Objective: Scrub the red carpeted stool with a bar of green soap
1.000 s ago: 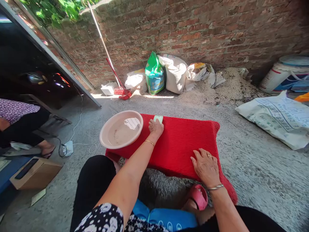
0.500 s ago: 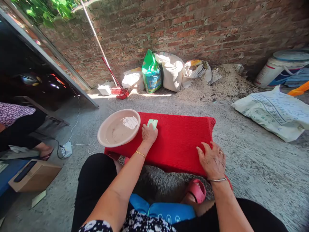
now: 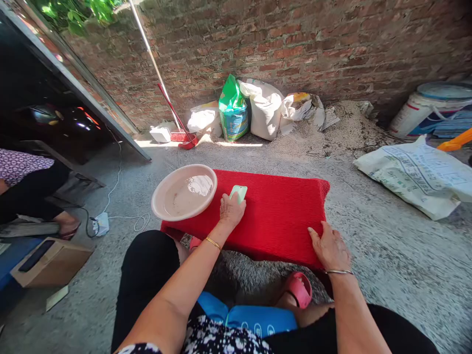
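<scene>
Pale green, the flat object (image 3: 240, 191) juts forward from the left grip (image 3: 232, 210), whose fingers close around its near end, over the red-draped table (image 3: 283, 211). Well apart, the right grip (image 3: 333, 247) rests, fingers spread, at the table's right edge. A basin (image 3: 159, 199) stands left of the object.

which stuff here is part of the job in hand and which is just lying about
In use, it seems:
pale green tool, in the left hand
red cloth, under the right hand
basin of water, probably

Lying about:
red dustpan
green and blue bag
cardboard box
lidded bucket
</scene>
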Demonstrator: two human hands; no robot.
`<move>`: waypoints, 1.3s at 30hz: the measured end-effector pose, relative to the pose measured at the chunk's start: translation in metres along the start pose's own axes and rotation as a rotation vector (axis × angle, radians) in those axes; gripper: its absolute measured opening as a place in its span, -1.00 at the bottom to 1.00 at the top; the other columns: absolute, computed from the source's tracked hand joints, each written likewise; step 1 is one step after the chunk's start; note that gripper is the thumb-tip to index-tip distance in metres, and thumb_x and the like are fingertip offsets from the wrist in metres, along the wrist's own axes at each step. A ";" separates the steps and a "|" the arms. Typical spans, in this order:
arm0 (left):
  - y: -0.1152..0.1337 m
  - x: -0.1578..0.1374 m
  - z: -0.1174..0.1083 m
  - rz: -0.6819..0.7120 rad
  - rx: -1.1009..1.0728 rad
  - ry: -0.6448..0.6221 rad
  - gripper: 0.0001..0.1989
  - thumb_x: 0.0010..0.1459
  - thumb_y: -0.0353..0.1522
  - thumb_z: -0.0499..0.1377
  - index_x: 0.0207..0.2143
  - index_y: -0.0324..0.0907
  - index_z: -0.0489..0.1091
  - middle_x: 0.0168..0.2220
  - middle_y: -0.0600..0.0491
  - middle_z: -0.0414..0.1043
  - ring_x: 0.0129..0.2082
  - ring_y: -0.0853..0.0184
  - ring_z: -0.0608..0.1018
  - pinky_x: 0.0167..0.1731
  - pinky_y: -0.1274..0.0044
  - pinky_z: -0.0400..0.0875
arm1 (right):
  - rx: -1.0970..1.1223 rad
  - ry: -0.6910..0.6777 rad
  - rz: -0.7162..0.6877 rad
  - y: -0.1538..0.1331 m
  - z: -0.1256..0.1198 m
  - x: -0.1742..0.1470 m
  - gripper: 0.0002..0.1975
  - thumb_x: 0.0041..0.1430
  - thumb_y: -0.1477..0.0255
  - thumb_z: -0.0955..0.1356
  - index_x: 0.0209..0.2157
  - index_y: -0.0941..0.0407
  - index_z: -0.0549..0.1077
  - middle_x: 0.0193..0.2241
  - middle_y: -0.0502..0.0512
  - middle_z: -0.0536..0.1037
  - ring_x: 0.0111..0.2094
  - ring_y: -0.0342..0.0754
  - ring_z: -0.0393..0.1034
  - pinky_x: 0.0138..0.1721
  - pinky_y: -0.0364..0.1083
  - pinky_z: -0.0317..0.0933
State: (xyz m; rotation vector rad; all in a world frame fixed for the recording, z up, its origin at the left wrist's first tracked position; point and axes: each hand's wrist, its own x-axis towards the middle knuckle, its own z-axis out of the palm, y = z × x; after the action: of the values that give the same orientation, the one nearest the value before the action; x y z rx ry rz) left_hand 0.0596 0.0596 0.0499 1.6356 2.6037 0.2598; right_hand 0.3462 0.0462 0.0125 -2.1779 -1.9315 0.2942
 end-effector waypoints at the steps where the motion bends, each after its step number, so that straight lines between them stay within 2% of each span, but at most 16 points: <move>1: -0.009 -0.001 0.000 -0.025 0.013 0.003 -0.53 0.23 -0.15 0.05 0.12 -0.16 0.30 -0.09 -0.20 0.29 -0.10 0.05 0.43 -0.10 0.30 0.35 | -0.010 0.003 -0.008 -0.002 -0.001 -0.001 -0.38 0.27 0.11 0.10 0.15 0.24 0.32 -0.14 0.48 0.50 -0.21 0.25 0.48 -0.22 0.14 0.30; 2: -0.013 -0.003 0.003 -0.034 0.020 0.004 -0.53 0.23 -0.16 0.05 0.13 -0.18 0.30 -0.09 -0.21 0.29 -0.10 0.04 0.43 -0.10 0.30 0.35 | -0.019 0.004 -0.014 -0.003 -0.003 -0.001 -0.38 0.28 0.12 0.11 0.15 0.26 0.32 -0.14 0.49 0.50 -0.21 0.25 0.48 -0.22 0.13 0.30; 4: -0.005 -0.012 0.011 -0.003 0.029 -0.002 -0.49 0.23 -0.16 0.05 0.16 -0.20 0.27 -0.06 -0.23 0.28 -0.07 0.03 0.41 -0.10 0.29 0.34 | -0.036 -0.005 -0.014 -0.005 -0.005 -0.001 -0.39 0.29 0.13 0.11 0.16 0.27 0.31 -0.13 0.49 0.50 -0.20 0.26 0.48 -0.22 0.13 0.30; 9: 0.054 -0.039 0.028 0.272 -0.048 -0.107 -0.44 0.21 -0.11 0.08 0.21 -0.11 0.20 0.00 -0.18 0.26 -0.03 0.06 0.37 -0.08 0.29 0.34 | -0.071 -0.042 0.008 -0.008 -0.008 -0.003 -0.42 0.30 0.16 0.13 0.18 0.26 0.28 -0.09 0.45 0.48 -0.16 0.24 0.48 -0.21 0.08 0.30; 11: 0.065 -0.036 0.026 0.319 -0.098 -0.145 -0.47 0.19 -0.08 0.09 0.17 -0.05 0.25 -0.02 -0.13 0.28 -0.06 0.10 0.39 -0.09 0.33 0.35 | -0.082 -0.036 -0.003 -0.009 -0.008 -0.005 -0.41 0.31 0.16 0.13 0.18 0.27 0.28 -0.10 0.45 0.49 -0.16 0.25 0.48 -0.21 0.08 0.30; 13: 0.062 -0.020 0.019 0.272 -0.112 -0.136 -0.50 0.20 -0.07 0.09 0.13 -0.04 0.27 -0.04 -0.12 0.29 -0.07 0.12 0.40 -0.10 0.34 0.35 | -0.089 -0.024 -0.016 -0.009 -0.007 -0.005 -0.41 0.31 0.16 0.12 0.18 0.28 0.28 -0.11 0.46 0.48 -0.17 0.27 0.48 -0.23 0.10 0.30; 19: 0.015 0.063 -0.002 -0.013 -0.043 -0.018 -0.55 0.25 -0.17 0.01 0.11 -0.21 0.29 0.01 -0.29 0.25 0.00 -0.03 0.39 -0.09 0.25 0.32 | -0.116 0.016 -0.058 -0.008 -0.004 -0.004 -0.43 0.32 0.19 0.12 0.15 0.32 0.28 -0.13 0.48 0.48 -0.21 0.24 0.48 -0.25 0.07 0.29; 21: 0.014 0.077 0.000 -0.053 -0.026 -0.012 -0.58 0.24 -0.20 0.02 0.07 -0.22 0.32 0.01 -0.30 0.25 0.01 -0.05 0.40 -0.11 0.25 0.33 | -0.117 0.007 -0.060 -0.008 -0.004 -0.003 -0.43 0.32 0.19 0.11 0.15 0.32 0.28 -0.13 0.48 0.48 -0.22 0.23 0.49 -0.27 0.07 0.29; 24: 0.039 0.073 0.012 -0.028 -0.020 -0.017 -0.59 0.22 -0.22 0.05 0.05 -0.23 0.33 0.03 -0.29 0.24 0.02 -0.04 0.39 -0.12 0.29 0.33 | -0.123 -0.020 -0.049 -0.008 -0.005 -0.002 -0.43 0.33 0.19 0.11 0.16 0.31 0.26 -0.13 0.47 0.48 -0.22 0.21 0.49 -0.25 0.06 0.29; 28: 0.090 0.042 0.028 0.141 -0.044 -0.045 -0.58 0.19 -0.14 0.11 0.04 -0.11 0.35 0.02 -0.16 0.29 -0.01 0.10 0.40 -0.13 0.39 0.33 | -0.135 -0.047 -0.036 -0.010 -0.008 -0.003 -0.43 0.33 0.19 0.12 0.17 0.30 0.25 -0.11 0.45 0.47 -0.17 0.20 0.47 -0.18 0.06 0.29; 30: 0.099 0.031 0.028 0.207 -0.051 -0.050 -0.58 0.17 -0.08 0.13 0.03 -0.03 0.36 -0.03 -0.08 0.32 -0.06 0.17 0.42 -0.15 0.44 0.33 | -0.136 -0.057 -0.031 -0.011 -0.009 -0.003 -0.43 0.32 0.18 0.12 0.18 0.30 0.25 -0.12 0.44 0.47 -0.16 0.21 0.47 -0.18 0.07 0.30; 33: 0.076 0.026 0.018 0.186 -0.019 0.004 -0.53 0.20 -0.08 0.10 0.11 -0.05 0.31 -0.03 -0.11 0.32 -0.06 0.16 0.42 -0.13 0.42 0.32 | -0.137 -0.050 -0.045 -0.012 -0.009 -0.004 -0.43 0.32 0.18 0.12 0.17 0.30 0.25 -0.12 0.45 0.47 -0.19 0.23 0.48 -0.20 0.08 0.30; 37: 0.010 0.033 0.004 0.055 0.080 0.094 -0.50 0.23 -0.17 0.07 0.15 -0.21 0.27 -0.03 -0.24 0.30 -0.05 0.05 0.42 -0.09 0.31 0.33 | -0.152 -0.020 -0.062 -0.012 -0.008 -0.005 -0.43 0.32 0.19 0.12 0.16 0.31 0.25 -0.13 0.47 0.47 -0.21 0.22 0.48 -0.24 0.06 0.29; 39: -0.015 0.034 0.004 0.022 0.124 0.118 -0.51 0.22 -0.20 0.08 0.14 -0.24 0.29 -0.04 -0.25 0.31 -0.07 0.03 0.43 -0.10 0.31 0.34 | -0.158 -0.025 -0.049 -0.012 -0.007 -0.005 -0.44 0.32 0.19 0.12 0.17 0.30 0.25 -0.13 0.45 0.47 -0.21 0.20 0.49 -0.25 0.05 0.29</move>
State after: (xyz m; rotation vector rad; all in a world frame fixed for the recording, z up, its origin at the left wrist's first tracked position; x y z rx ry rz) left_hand 0.0319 0.0839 0.0446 1.7392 2.7410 0.2065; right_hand 0.3359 0.0430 0.0230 -2.2285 -2.0835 0.1674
